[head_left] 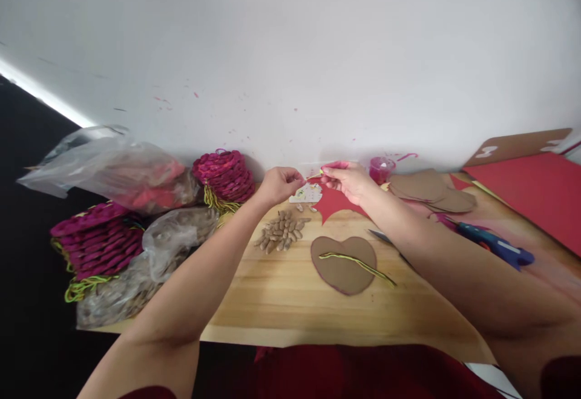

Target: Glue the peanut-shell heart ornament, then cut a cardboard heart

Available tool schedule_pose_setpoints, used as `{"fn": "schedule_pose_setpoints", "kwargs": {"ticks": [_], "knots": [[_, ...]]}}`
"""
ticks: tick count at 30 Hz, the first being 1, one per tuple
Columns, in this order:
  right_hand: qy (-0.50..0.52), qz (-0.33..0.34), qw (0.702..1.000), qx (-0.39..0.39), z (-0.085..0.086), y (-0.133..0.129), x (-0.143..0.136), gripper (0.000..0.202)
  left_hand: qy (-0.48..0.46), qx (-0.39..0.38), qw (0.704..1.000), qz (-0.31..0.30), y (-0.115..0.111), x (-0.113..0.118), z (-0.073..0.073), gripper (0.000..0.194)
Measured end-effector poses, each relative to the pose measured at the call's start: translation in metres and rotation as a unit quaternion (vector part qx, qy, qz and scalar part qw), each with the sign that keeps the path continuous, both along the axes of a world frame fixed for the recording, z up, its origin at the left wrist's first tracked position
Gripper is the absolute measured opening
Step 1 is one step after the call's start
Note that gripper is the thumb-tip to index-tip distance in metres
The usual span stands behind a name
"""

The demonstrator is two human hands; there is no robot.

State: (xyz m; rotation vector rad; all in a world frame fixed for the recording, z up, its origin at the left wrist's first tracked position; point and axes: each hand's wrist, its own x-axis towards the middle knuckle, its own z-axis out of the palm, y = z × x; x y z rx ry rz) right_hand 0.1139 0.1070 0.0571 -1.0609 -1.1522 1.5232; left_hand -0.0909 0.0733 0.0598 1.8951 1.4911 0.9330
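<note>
Both hands are raised over the back of the wooden table (272,302). My left hand (282,184) is closed in a pinch on one end of a thin yellow-green thread (314,175). The other end is pinched by my right hand (345,180), where a small yellow-green bit shows at the fingertips. Beneath the hands lie a white patterned piece (307,193) and a red cut sheet (333,204). A brown heart shape (344,279) rests nearer the front, with yellow-green cords (358,261) across it. Left of it sits a pile of small brown shell-like pieces (281,231).
Magenta bundles (224,175) and plastic bags (136,172) crowd the left side. A pink cup (381,169) stands by the wall. On the right are brown cutouts (420,187), a blue-handled tool (497,244) and a large red sheet (535,193). A blade (380,236) lies by the right forearm.
</note>
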Motion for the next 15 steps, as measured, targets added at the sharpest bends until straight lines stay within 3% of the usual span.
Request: {"fn": "schedule_pose_setpoints", "kwargs": {"ticks": [11, 15], "knots": [[-0.090, -0.039, 0.994, 0.038, 0.000, 0.003, 0.030, 0.011, 0.062, 0.072, 0.992, 0.078, -0.004, -0.024, 0.008, 0.028], [-0.161, -0.044, 0.983, 0.075, 0.002, 0.002, 0.035, 0.007, 0.080, 0.090, 0.991, 0.055, -0.008, -0.022, 0.014, 0.027]]}}
